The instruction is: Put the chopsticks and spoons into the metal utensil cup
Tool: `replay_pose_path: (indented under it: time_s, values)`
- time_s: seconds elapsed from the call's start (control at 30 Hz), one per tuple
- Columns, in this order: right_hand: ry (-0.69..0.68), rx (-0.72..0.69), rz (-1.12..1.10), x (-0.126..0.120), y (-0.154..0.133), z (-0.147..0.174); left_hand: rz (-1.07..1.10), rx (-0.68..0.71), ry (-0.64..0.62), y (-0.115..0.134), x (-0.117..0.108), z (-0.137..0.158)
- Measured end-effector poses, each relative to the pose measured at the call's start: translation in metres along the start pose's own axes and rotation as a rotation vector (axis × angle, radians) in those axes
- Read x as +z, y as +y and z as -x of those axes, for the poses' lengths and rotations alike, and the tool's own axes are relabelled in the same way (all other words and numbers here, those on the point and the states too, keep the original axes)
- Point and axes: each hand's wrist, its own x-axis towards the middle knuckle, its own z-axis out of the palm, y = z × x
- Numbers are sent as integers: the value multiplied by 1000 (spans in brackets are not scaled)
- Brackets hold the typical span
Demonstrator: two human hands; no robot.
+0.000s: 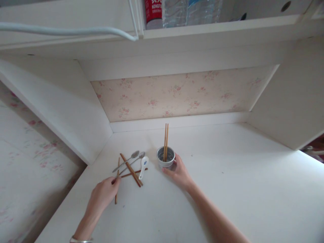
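Note:
My right hand (181,173) is wrapped round the side of a small silver-grey metal cup (165,164) standing on the white tabletop. Two wooden chopsticks (166,141) stand upright in the cup. At the left, my left hand (107,190) is closed in a pinch on the handle end of a metal spoon (134,161), whose bowl points away from me. Another metal spoon (130,158) lies beside it. Several wooden chopsticks (130,168) lie crossed beneath the spoons, one passing by my left fingertips. A white ceramic spoon (143,165) with a blue mark rests across chopsticks.
The white tabletop (227,195) is bounded by side panels (63,98) and a flowered back wall (172,94). Overhead, a shelf (202,37) holds clear plastic bottles (177,13) and a red-labelled container (153,10). A white cable (76,32) hangs at the upper left.

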Motion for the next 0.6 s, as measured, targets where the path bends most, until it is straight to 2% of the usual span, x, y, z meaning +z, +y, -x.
replay_pose_path:
  time_s: [0.2,0.33,0.43,0.53,0.6]
  values:
    - [2,-14,1,1,0,-1,-33,-26,59,-3,-32,28]
    - [12,-18,2,1,1,-1,36,24,170,4,-44,40]
    - [14,-16,13,1,0,-1,244,193,220,19,-49,42]
    - [3,6,29,1,-2,0,573,368,179,42,-52,39]
    - [1,19,36,1,-2,1,820,418,129,61,-55,35]
